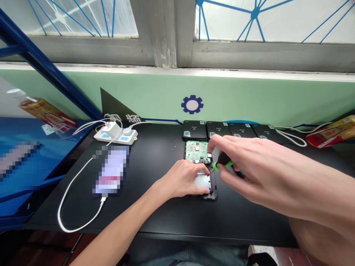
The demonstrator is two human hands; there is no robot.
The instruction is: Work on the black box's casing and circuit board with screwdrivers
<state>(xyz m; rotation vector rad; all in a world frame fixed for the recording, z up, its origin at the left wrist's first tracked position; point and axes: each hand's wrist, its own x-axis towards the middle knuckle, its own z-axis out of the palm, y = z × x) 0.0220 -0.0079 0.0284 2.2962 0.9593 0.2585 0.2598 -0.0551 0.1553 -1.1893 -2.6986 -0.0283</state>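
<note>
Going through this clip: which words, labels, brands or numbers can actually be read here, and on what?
Nothing is legible for certain.
Dark wall triangle: white characters, unreadable.
Black cases: small labels, too small.
Green circuit board: print too small.
Phone: screen blurred out.

Head-worn view, facing forward and down — close above the hands (180,179) (257,170)

Phone (111,170), cable (59,216) left of L hand (181,179)

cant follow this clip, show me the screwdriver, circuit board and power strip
Screwdriver (225,162): head view, on the green and black handle
Circuit board (196,151): head view, on the middle of the green board
Power strip (131,135): head view, on the white casing near its right end
</note>
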